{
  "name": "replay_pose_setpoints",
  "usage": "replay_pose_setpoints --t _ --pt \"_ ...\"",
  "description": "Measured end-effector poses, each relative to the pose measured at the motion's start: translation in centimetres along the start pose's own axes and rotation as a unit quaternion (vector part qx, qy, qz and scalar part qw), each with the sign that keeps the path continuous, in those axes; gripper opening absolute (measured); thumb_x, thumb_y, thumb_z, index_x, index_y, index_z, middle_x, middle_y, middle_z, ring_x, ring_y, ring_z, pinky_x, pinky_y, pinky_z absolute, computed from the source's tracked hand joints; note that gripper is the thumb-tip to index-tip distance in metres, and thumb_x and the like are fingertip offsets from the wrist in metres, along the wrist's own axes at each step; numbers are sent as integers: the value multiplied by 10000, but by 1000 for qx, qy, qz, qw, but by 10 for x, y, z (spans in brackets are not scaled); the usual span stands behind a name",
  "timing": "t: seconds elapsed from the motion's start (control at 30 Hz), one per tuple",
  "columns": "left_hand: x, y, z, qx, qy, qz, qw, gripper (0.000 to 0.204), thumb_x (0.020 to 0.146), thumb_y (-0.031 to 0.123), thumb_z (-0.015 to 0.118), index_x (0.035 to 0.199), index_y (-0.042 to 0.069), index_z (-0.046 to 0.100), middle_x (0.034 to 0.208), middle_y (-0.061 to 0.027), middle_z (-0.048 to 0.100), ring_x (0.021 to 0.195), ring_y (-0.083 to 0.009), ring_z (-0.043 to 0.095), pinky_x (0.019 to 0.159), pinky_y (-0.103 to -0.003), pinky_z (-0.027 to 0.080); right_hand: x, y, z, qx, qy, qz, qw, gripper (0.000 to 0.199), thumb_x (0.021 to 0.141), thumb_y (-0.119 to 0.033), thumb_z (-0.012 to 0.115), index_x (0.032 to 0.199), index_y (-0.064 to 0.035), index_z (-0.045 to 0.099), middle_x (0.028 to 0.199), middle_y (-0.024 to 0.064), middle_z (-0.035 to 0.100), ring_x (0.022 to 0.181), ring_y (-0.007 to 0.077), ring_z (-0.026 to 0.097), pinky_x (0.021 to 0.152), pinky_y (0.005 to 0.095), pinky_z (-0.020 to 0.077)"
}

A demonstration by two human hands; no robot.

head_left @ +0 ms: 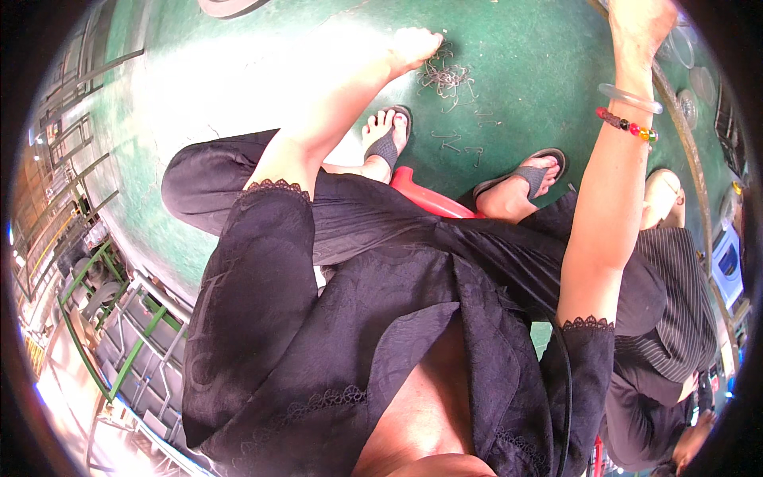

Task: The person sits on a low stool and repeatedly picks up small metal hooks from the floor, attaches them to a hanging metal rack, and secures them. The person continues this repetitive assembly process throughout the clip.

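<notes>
My left hand (416, 48) reaches out over the green floor with its fingers drawn together. Its fingertips are at the upper edge of a loose pile of thin, bent metal wire hooks (447, 77). What the fingers hold, if anything, is too small to make out. Several single wire hooks (453, 145) lie scattered on the floor nearer my feet. At the top right edge, only the back and wrist of my right hand (645, 22) show. The picture's edge cuts off its fingers. A clear bangle (629, 98) and a beaded bracelet (628, 125) circle that wrist.
A red plastic seat edge (429, 197) shows between my sandalled feet. Along the right, a curved brown pole or rim (690, 151) passes clear round plastic pieces (681, 46). Another person in striped dark clothes (671, 294) sits close by. Metal frames (127, 334) stand at the left.
</notes>
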State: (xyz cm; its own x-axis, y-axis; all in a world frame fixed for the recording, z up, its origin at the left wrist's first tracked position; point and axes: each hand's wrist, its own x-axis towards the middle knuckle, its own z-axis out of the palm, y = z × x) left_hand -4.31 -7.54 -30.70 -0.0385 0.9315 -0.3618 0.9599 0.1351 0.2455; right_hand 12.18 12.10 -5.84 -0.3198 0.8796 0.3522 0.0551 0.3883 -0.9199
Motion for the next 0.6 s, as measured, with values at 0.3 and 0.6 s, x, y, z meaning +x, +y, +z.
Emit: replay_pose_setpoints --t 0.3,0.6 --pt "-13 3 -21 -581 -160 -100 792 182 869 217 626 970 72 583 836 -44 626 724 -113 623 561 -267 542 -4 -8 -6 -40 17 5 999 217 885 -141 587 964 57 631 708 98 622 539 129 603 450 223 481" --pt "-7 20 -43 -722 -103 -44 683 225 811 43 671 1017 -23 609 903 -113 629 825 -179 641 778 -283 557 -13 -12 -14 -36 38 -6 999 154 867 -101 603 898 44 643 685 82 629 537 100 589 455 215 471"
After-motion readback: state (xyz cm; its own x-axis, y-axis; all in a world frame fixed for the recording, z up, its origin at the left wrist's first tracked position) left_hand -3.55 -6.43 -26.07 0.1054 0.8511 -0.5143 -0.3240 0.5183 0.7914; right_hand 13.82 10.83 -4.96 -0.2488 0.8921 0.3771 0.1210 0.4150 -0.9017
